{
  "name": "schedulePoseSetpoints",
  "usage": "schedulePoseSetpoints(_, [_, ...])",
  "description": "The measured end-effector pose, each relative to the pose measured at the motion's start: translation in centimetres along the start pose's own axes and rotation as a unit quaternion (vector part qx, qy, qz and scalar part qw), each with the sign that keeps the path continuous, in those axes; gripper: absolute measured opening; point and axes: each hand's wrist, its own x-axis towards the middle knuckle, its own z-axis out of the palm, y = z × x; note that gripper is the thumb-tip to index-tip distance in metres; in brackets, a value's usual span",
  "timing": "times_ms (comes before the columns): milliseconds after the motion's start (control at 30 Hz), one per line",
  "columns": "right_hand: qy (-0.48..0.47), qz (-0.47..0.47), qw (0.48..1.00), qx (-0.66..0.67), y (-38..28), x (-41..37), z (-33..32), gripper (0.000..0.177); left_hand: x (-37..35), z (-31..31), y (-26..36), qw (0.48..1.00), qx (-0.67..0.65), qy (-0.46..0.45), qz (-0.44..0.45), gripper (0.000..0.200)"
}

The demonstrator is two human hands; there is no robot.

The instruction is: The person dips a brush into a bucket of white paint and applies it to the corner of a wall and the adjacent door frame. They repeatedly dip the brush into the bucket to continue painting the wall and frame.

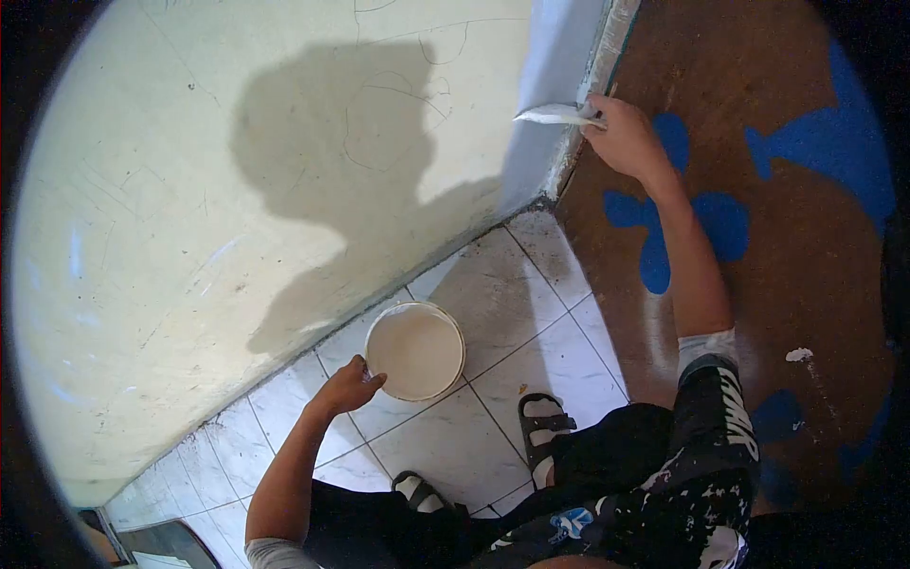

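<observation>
My right hand [627, 137] is closed on a paintbrush [552, 115] at the wall's right-hand end, beside the door frame. Its white-coated bristles point left and overlap a freshly whitened strip [540, 71] of the wall. Lower down, my left hand [349, 389] grips the near-left rim of a round bucket [463, 353]. Whitish paint [415, 346] shows inside the bucket, which is over the tiles close to the wall's foot.
The cream wall [313, 114] carries scribbles, scuffs and my shadow. White floor tiles [427, 441] meet a brown surface with blue shapes [720, 223] on the right. My sandalled feet [545, 431] stand just below the bucket. A dark-edged object [171, 545] lies at lower left.
</observation>
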Motion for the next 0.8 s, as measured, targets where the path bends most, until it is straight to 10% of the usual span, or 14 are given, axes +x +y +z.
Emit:
schedulePoseSetpoints(400, [-0.097, -0.064, 0.993, -0.025, 3.1, -1.6, 10.0, 0.021, 1.9, 1.2, -2.5, 0.998, 0.035, 0.041, 0.027, 0.053])
schedulePoseSetpoints(800, [0.094, -0.055, 0.993, 0.051, -4.2, 3.4, -8.0, 0.031, 2.6, 1.7, -3.3, 0.999, 0.039, 0.018, 0.021, 0.055])
